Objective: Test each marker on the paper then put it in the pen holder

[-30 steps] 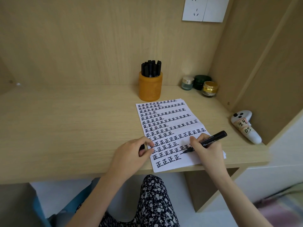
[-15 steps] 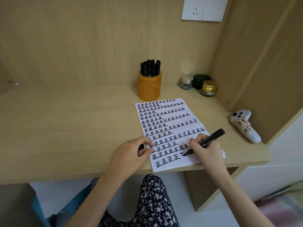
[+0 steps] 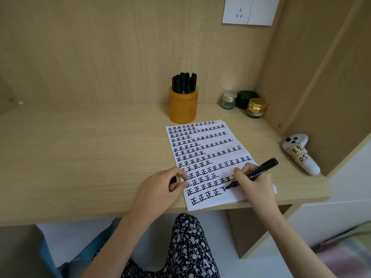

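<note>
Now the right hand (image 3: 254,186) pinches the black marker (image 3: 261,169) between thumb and curled fingers, much as it did a second ago, but the writing has moved on. A second ago the tip stood just past the last finished character of the second-lowest row. Half a second ago a short top stroke had appeared there. At this moment a half-made character with a top bar and a downstroke sits under the tip. The marker slants through the grip, its tip touching the paper (image 3: 209,146) at about 8 o'clock from the hand and its rear end sticking out at about 2 o'clock. The left hand (image 3: 158,188) has kept its place at the sheet's left edge, at 9 o'clock from the right hand, resting on the bench (image 3: 80,153) with thumb and fingers pinching a black cap (image 3: 173,180). The paper reaches from the near bench edge away toward 12 o'clock, covered in rows of black characters. Just beyond its far end, at about 11 o'clock from the right hand, stands the orange pen holder (image 3: 183,109), full of upright black markers (image 3: 184,82). Three small jars (image 3: 246,100) sit at 12 o'clock against the back wall, and a white controller (image 3: 301,154) lies at 2 o'clock.
</note>
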`<state>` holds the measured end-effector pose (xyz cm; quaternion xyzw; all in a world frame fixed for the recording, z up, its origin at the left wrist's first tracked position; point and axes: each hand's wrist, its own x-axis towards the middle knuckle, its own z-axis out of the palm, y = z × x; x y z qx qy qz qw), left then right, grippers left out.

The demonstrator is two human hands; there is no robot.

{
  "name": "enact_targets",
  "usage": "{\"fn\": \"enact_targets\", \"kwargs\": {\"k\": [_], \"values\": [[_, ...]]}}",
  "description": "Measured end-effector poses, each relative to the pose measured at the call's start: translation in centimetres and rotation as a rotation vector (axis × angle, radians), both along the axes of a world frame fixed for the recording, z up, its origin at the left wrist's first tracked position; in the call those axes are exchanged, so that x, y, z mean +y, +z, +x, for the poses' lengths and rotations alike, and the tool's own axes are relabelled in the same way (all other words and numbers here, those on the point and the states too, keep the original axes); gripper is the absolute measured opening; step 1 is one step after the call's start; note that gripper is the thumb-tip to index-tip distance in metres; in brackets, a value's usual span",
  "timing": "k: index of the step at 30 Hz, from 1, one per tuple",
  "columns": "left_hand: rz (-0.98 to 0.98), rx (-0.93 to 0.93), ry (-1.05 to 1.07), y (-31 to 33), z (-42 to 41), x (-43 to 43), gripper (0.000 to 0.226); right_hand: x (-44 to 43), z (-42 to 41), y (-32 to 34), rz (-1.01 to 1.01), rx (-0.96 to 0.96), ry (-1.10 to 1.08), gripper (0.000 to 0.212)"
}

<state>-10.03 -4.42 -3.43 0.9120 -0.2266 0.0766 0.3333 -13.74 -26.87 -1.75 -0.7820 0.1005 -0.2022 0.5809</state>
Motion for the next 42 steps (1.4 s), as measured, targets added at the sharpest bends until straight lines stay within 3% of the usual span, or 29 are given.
{"fn": "enact_targets", "kwargs": {"k": [22, 42], "values": [[0.007, -0.006, -0.004, -0.02, 0.03, -0.02, 0.009, 0.33, -0.41, 0.23, 0.045, 0.016, 0.066, 0.033], [0.017, -0.001, -0.001, 0.15, -0.08, -0.03, 0.008, -0.54, 0.05, -0.13, -0.045, 0.018, 0.023, 0.028]]}}
